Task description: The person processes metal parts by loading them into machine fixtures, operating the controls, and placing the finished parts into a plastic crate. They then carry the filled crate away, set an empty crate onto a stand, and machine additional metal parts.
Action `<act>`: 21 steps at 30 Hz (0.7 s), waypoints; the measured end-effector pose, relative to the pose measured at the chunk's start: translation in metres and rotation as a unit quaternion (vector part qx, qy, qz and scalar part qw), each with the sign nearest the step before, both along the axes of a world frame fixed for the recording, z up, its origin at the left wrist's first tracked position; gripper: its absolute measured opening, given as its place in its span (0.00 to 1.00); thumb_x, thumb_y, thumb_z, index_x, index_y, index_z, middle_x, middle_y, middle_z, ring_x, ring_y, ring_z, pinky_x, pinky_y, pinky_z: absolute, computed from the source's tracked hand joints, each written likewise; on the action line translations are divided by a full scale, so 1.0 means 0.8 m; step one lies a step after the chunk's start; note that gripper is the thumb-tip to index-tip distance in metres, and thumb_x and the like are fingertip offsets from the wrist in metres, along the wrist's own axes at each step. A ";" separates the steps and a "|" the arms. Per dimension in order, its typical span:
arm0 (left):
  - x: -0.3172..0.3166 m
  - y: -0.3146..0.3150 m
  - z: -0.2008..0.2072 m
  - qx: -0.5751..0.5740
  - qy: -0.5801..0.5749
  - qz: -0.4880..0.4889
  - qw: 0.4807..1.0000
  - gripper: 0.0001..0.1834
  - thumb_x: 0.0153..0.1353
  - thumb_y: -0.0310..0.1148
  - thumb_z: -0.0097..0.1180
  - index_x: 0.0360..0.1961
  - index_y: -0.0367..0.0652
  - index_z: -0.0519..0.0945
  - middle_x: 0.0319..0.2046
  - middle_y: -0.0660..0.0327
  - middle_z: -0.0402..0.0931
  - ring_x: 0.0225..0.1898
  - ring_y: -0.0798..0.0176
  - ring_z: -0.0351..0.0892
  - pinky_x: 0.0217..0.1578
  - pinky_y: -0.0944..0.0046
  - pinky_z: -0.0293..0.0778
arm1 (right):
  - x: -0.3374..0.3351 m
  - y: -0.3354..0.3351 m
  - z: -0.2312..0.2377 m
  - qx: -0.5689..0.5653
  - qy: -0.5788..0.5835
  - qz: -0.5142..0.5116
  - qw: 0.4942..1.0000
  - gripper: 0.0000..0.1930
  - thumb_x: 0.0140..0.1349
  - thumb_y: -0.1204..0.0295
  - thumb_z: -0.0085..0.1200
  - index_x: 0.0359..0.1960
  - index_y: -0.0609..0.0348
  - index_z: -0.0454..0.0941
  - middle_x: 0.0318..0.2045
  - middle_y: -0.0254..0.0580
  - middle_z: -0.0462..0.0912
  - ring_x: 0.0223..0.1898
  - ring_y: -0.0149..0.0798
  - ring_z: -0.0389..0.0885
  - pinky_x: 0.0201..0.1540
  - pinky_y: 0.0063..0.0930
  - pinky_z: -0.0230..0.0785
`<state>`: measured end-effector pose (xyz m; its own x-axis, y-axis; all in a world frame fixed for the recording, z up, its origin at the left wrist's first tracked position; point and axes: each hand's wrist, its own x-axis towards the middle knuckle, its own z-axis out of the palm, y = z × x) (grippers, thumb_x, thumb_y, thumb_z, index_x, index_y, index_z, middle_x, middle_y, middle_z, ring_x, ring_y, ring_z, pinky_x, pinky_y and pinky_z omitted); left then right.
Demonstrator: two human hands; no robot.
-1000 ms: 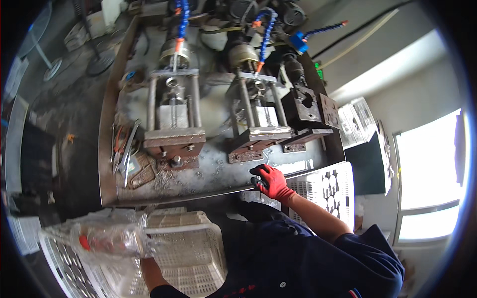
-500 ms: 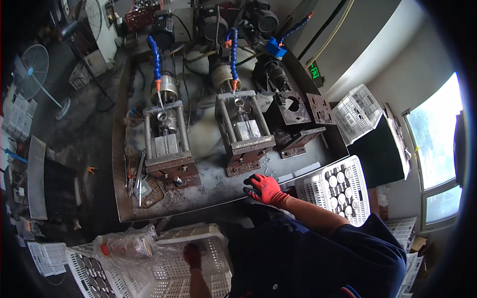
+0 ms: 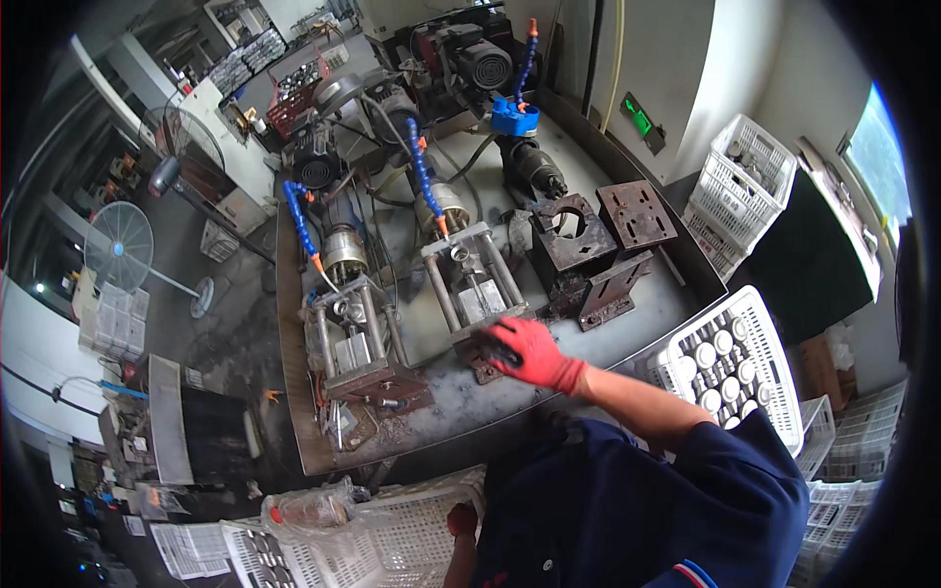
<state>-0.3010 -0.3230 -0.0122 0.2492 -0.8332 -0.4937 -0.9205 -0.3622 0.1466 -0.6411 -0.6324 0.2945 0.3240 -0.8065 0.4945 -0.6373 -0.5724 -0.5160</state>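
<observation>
Red-and-black work gloves cover both my hands. My right hand (image 3: 534, 355) is at the front of the middle clamping fixture (image 3: 477, 284), its dark fingertips curled against the front plate. Whatever those fingers grip is hidden. A metal block sits between the rods of this fixture, below an orange-tipped blue coolant hose (image 3: 421, 167). To its left stands a similar fixture (image 3: 355, 338) with its own hose. Low in the view, my left hand (image 3: 462, 519) is over the right end of a white plastic basket (image 3: 412, 534); its fingers do not show clearly.
The fixtures stand in a metal-rimmed tray (image 3: 461, 431) wet with whitish fluid and chips. A rusty bracket (image 3: 573, 235) rises at the right. Round metal parts fill a white crate (image 3: 725, 367) beside my right arm. Clear plastic wrap (image 3: 316, 508) lies over the basket's left side.
My right hand has moved from the tray's front edge forward to the middle fixture. My left hand has drawn back toward my body, from inside the basket to its right end. The view has turned.
</observation>
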 end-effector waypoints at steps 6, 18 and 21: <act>-0.012 -0.007 0.047 -0.025 0.028 0.034 0.999 0.20 0.63 0.50 0.51 0.36 0.45 0.84 0.36 0.47 0.84 0.42 0.42 0.84 0.43 0.45 0.80 | -0.028 -0.127 0.015 -0.020 0.046 -0.085 0.995 0.24 0.56 0.56 0.61 0.53 0.50 0.74 0.42 0.44 0.77 0.42 0.48 0.80 0.41 0.43 0.72; -0.009 0.020 0.227 -0.233 0.070 0.128 0.961 0.16 0.51 0.34 0.65 0.41 0.41 0.86 0.38 0.51 0.84 0.41 0.48 0.84 0.44 0.55 0.78 | -0.045 -0.176 0.001 -0.004 0.000 -0.067 0.998 0.21 0.57 0.64 0.61 0.53 0.48 0.76 0.45 0.49 0.79 0.43 0.56 0.80 0.45 0.44 0.75; 0.006 -0.001 0.330 -0.293 0.163 0.193 0.922 0.14 0.52 0.25 0.65 0.42 0.34 0.82 0.38 0.49 0.83 0.40 0.51 0.84 0.44 0.57 0.77 | -0.045 -0.170 0.018 0.028 -0.014 -0.058 0.998 0.22 0.57 0.65 0.62 0.55 0.51 0.77 0.47 0.52 0.79 0.46 0.57 0.80 0.48 0.43 0.74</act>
